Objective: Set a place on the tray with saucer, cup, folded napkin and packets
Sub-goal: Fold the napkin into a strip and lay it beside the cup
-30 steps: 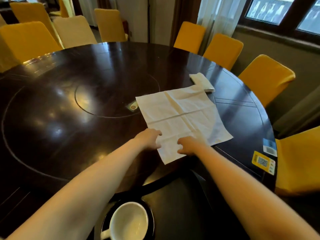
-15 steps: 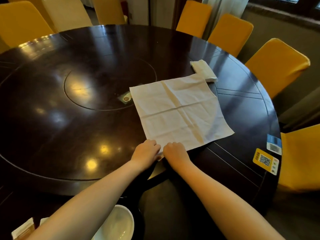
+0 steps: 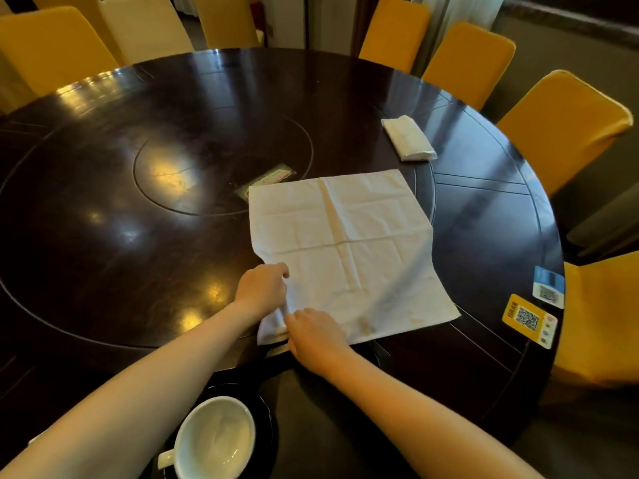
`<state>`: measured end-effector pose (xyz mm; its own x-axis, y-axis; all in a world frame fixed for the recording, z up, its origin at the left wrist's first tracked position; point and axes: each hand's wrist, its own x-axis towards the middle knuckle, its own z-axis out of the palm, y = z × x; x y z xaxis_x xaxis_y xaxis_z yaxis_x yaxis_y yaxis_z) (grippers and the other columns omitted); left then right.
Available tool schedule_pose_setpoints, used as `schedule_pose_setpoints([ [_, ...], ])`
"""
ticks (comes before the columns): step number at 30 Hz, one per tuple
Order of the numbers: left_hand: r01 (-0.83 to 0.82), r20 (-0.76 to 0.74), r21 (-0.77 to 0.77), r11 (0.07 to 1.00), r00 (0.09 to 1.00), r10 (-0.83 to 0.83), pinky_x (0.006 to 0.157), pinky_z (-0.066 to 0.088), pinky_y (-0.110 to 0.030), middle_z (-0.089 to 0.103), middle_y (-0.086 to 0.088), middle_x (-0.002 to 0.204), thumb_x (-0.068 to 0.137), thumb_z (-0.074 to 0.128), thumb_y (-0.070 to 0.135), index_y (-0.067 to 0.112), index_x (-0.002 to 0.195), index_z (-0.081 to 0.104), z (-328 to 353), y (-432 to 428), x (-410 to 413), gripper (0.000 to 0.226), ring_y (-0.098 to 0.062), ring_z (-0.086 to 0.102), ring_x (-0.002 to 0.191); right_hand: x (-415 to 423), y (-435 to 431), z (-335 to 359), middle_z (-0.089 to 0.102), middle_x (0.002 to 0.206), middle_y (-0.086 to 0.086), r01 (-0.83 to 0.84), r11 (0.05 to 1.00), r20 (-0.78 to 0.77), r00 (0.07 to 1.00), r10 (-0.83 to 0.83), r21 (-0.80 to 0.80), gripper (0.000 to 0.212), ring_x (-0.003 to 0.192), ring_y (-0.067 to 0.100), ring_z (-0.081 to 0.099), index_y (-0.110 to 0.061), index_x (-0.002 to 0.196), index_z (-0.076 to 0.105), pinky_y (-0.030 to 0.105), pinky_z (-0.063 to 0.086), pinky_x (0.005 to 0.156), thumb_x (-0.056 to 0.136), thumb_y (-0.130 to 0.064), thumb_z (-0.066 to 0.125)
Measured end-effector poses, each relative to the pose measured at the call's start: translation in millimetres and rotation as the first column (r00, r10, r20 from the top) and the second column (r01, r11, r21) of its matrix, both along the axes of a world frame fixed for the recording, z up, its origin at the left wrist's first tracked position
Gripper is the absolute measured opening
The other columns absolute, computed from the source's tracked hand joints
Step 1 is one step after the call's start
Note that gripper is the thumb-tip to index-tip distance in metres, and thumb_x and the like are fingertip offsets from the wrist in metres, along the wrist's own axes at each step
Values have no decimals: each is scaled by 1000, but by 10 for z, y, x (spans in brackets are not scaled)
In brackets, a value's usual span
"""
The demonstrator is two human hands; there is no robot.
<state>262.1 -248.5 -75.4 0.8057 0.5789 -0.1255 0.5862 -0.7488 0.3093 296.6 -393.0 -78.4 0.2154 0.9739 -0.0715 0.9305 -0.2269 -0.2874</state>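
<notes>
A white cloth napkin (image 3: 349,247) lies spread open on the dark round table (image 3: 103,209), creased into quarters. My left hand (image 3: 262,292) pinches its near left edge. Just right of it, my right hand (image 3: 313,335) grips the near corner, where the cloth is bunched up. At the bottom, under my left forearm, a white cup (image 3: 216,439) stands on a black saucer (image 3: 268,426). The tray beneath them is too dark to make out.
A second folded white napkin (image 3: 409,138) lies at the far right of the table. A small packet or card (image 3: 268,179) peeks out from under the open napkin's far edge. Two QR stickers (image 3: 529,319) mark the right rim. Yellow chairs (image 3: 560,126) ring the table.
The napkin has turned and slid so its edges lie squarer to me. Both hands moved to its near left corner, and the cloth there is now bunched. The camera shifted.
</notes>
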Motion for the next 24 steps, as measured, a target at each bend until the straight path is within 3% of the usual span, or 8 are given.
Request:
schedule_pose_setpoints([
  [4,-38,120,61,997,992,31,65,45,-32,66,-7,96,87,48,18,12,102,63,12,51,14,22,-26,60,87,-297,31,55,60,89,21,-36,999,-150,988,35,-2,13,81,37,56,-1,92,53,39,34,59,89,-12,48],
  [6,5,129,63,998,992,-13,74,46,-35,62,-9,107,89,47,11,11,108,63,-24,82,42,25,-27,55,100,-332,70,95,61,90,19,-8,999,-252,968,-2,-37,20,83,35,57,-2,93,56,41,44,64,91,-20,47],
  [9,51,92,14,999,994,-52,100,41,-37,53,-7,132,90,47,6,14,126,54,-107,150,86,38,-25,45,123,-62,138,169,62,89,16,180,981,-369,910,-192,-67,23,84,33,57,-7,86,57,42,48,72,93,-25,44],
  [13,84,1,-26,996,996,-84,112,28,-37,36,-5,150,93,47,17,17,140,37,-203,208,150,48,-23,31,138,603,156,136,54,123,16,446,894,-226,867,-445,-48,30,113,33,49,-10,121,52,42,43,91,93,-15,43],
  [17,100,-10,64,993,995,-99,100,37,-39,48,-8,138,93,49,21,15,136,41,-283,144,252,44,-27,41,127,997,142,-9,46,138,8,448,892,-22,893,-450,-61,40,127,29,36,-12,134,39,40,35,99,94,-15,43],
  [21,71,34,190,979,996,-79,81,39,-36,58,-10,113,93,48,16,11,112,57,-279,140,364,22,-29,49,105,1107,150,-109,48,135,7,380,923,81,923,-375,-60,39,124,28,39,-11,132,42,39,34,100,93,-13,43],
  [24,192,-55,328,925,981,-185,70,37,-34,59,-12,98,88,48,3,6,97,57,-270,121,403,13,-30,53,92,1114,221,-99,59,113,10,351,936,199,919,-340,-24,25,106,29,50,-9,111,55,35,38,87,89,-1,45],
])
